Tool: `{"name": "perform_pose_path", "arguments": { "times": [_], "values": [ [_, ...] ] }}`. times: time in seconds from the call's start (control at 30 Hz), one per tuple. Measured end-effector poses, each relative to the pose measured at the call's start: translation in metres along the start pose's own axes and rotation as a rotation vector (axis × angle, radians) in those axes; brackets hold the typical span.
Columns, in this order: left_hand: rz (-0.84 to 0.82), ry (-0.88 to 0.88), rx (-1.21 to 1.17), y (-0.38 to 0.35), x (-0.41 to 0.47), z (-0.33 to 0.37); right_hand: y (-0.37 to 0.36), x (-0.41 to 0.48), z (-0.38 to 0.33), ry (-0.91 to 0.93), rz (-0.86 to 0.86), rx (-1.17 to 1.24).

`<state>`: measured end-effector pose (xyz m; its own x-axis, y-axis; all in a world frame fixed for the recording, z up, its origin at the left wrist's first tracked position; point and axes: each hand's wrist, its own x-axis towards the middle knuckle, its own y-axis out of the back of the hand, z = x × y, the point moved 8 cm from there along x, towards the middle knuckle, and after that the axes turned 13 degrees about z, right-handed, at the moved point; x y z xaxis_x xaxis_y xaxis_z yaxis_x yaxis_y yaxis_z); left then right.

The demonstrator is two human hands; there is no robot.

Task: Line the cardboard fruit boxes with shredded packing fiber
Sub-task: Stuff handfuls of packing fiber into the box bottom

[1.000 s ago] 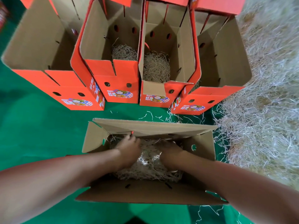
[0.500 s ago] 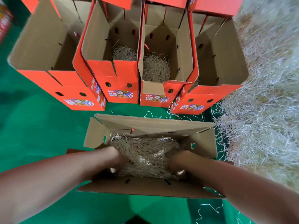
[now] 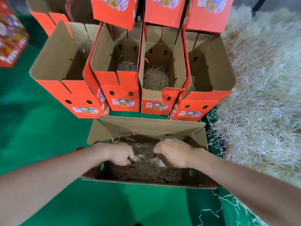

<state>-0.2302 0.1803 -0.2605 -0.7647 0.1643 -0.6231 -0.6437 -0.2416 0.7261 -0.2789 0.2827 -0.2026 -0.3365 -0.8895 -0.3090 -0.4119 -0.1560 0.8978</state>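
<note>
my left grip [image 3: 120,154] and right grip [image 3: 173,154] curl round the fiber [image 3: 146,171] inside the near box [image 3: 151,126], and it looks light, soft and springy, so i'd take it in loose handfuls.

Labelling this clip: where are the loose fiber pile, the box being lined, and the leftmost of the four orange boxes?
Pale shredded packing fiber pile [image 3: 260,98]: head view, middle of heap.
Nearest open brown cardboard box [image 3: 151,126]: head view, far flap.
Leftmost orange cardboard box in row [image 3: 78,98]: head view, front wall.
</note>
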Motion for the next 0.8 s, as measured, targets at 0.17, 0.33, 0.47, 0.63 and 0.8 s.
{"name": "perform_pose_path", "arguments": {
  "times": [0.17, 0.33, 0.47, 0.63, 0.8],
  "values": [
    [0.431, 0.039, -0.012, 0.056, -0.022, -0.002, 0.12, -0.048, -0.023, 0.191, 0.972, -0.001],
    [0.642, 0.117, -0.113, 0.075, -0.052, -0.013, 0.106, -0.028, 0.044, -0.228, 0.445, -0.166],
    [0.786, 0.225, -0.156, 0.085, -0.081, -0.028, 0.096, -0.022, 0.059, -0.244, 0.222, -0.152],
    [0.804, 0.338, -0.201, 0.101, -0.112, -0.043, 0.091, -0.002, 0.034, -0.217, 0.265, -0.087],
    [1.03, 0.488, -0.238, 0.105, -0.155, -0.054, 0.084, 0.036, -0.018, -0.157, 0.294, 0.003]
  ]
}}
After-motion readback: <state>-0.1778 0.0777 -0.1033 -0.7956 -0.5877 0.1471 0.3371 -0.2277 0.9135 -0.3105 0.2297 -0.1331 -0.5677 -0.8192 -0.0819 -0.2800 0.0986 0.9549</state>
